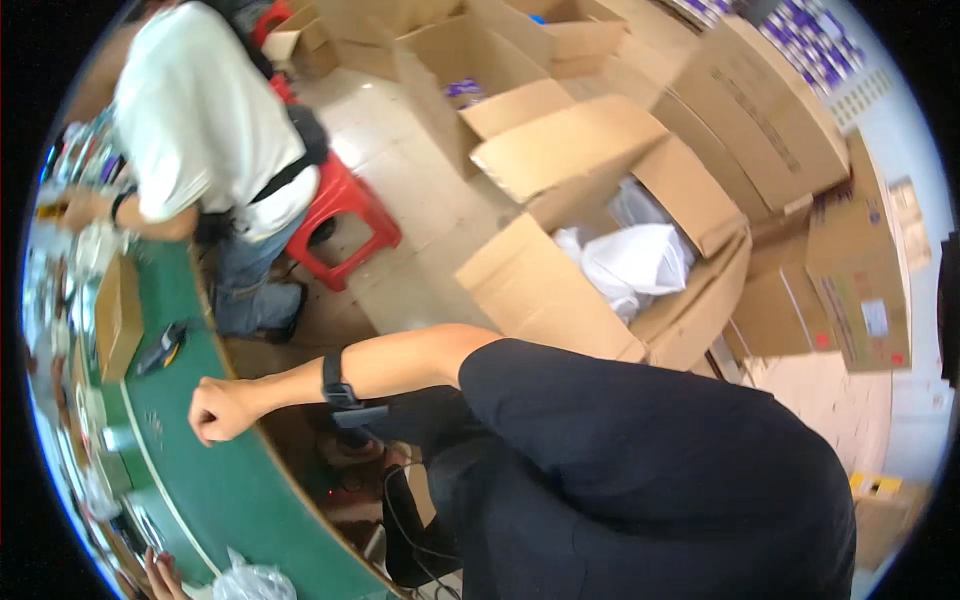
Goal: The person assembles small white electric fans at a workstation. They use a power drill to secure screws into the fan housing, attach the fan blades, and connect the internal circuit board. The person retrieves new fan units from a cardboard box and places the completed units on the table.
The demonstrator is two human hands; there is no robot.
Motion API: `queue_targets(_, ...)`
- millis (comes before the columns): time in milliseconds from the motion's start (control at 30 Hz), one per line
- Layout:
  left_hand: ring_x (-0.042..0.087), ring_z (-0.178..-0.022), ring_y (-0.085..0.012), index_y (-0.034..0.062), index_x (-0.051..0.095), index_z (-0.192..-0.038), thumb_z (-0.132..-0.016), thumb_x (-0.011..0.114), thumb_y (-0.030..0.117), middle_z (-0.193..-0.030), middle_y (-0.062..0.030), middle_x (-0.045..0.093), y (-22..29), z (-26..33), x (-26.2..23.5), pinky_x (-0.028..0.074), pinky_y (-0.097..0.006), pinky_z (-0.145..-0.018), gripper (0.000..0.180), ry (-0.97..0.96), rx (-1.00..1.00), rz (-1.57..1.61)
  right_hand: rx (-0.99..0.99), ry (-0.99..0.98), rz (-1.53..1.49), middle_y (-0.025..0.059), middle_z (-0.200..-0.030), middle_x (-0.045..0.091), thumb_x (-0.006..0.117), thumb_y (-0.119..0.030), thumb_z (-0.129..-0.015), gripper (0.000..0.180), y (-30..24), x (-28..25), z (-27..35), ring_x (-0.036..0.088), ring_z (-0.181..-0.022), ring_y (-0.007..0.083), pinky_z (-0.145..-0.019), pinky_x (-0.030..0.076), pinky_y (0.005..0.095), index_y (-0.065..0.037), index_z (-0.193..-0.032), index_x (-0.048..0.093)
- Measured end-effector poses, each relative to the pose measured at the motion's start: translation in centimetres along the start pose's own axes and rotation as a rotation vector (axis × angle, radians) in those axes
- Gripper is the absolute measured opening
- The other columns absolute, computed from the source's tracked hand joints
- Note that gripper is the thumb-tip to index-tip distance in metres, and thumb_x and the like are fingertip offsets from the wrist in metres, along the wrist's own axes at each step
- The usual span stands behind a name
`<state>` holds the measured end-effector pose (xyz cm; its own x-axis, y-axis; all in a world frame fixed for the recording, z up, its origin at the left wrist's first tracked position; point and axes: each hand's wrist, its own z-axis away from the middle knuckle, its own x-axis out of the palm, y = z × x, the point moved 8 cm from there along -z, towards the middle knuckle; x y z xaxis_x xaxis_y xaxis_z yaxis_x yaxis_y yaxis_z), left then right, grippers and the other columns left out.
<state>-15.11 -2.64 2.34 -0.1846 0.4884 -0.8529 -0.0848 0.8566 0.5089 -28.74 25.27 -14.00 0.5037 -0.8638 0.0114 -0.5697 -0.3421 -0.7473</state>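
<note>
My right hand (222, 411) is curled into a loose fist over the near edge of a green-topped table (255, 505). Nothing shows between its fingers. A dark band circles that wrist, and the bare forearm runs back to a black sleeve. Just left of the fist, a few tiny bits (153, 422) lie on the tabletop. Farther up the table is a dark hand tool (163, 347), blurred, beside an open cardboard tray (120, 315). A clear plastic bag (252, 580) sits at the lower edge. My left hand is out of sight.
A co-worker (205, 110) in a white shirt sits on a red stool (348, 220) at upper left. Another person's fingers (163, 575) show at lower left. An open carton (520, 290) holds white bags (638, 262); more cartons (755, 110) stand behind it. Cables (395, 515) hang under the table.
</note>
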Motion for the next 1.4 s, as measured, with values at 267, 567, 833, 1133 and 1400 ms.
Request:
queue_targets(267, 0.071, -0.105, -0.0326, -0.0047, 0.063, -0.13, -0.102, 0.06, 0.011, -0.12, -0.0209, 0.072, 18.0, 12.6, 12.2, 0.055, -0.041, -0.092, 0.032, -0.58, 0.505, -0.336, 0.609, 0.505, 0.548, 0.0011, -0.073, 0.065, 0.063, -0.016, -0.093, 0.018, -12.4, -41.5, 22.8, 0.063, -0.071, 0.0103, -0.061, 0.05, 0.0293, -0.003, -0.084, 0.072)
queue_targets(567, 0.073, -0.096, -0.0252, -0.0069, 0.066, -0.125, -0.107, 0.06, 0.024, -0.111, -0.0193, 0.075, 11.3, 11.9, 16.7, 0.057, -0.035, -0.082, 0.036, -0.453, 0.093, -0.246, 1.925, 0.439, 1.041, 0.0229, -0.117, 0.073, 0.068, -0.049, -0.085, 0.058, -12.9, -42.4, 75.8, 0.068, -0.11, 0.0371, -0.092, 0.054, 0.0473, -0.005, -0.122, 0.071)
queue_targets(833, 0.074, -0.081, -0.0308, 0.0216, 0.073, -0.124, -0.103, 0.054, 0.055, -0.103, -0.0083, 0.079, 4.4, 6.1, 16.6, 0.054, -0.04, -0.068, 0.044, -0.203, -0.112, -0.68, 2.027, 0.432, 1.065, 0.0234, -0.121, 0.071, 0.065, -0.042, -0.085, 0.047, -6.6, -39.5, 77.5, 0.066, -0.116, 0.0376, -0.094, 0.055, 0.0444, -0.004, -0.112, 0.075)
queue_targets(1133, 0.075, -0.081, -0.0315, 0.0185, 0.074, -0.124, -0.103, 0.055, 0.054, -0.105, -0.0089, 0.079, 7.7, 4.0, 17.8, 0.056, -0.042, -0.068, 0.045, -0.17, -0.065, -0.79, 2.227, 0.848, 1.279, 0.0187, -0.161, 0.042, 0.057, -0.049, -0.094, 0.07, -23.0, -56.4, 91.0, 0.04, -0.148, 0.032, -0.121, 0.032, 0.0455, -0.011, -0.151, 0.047)
queue_targets(1400, 0.075, -0.082, -0.0316, 0.017, 0.074, -0.124, -0.102, 0.056, 0.053, -0.106, -0.0092, 0.079, 6.6, 7.9, 15.9, 0.057, -0.043, -0.068, 0.046, -0.054, -0.057, -0.83, 1.944, 0.547, 1.538, 0.0384, -0.154, 0.034, 0.069, -0.045, -0.089, 0.072, -17.7, -50.1, 83.1, 0.039, -0.138, 0.0574, -0.109, 0.041, 0.0639, -0.022, -0.153, 0.047)
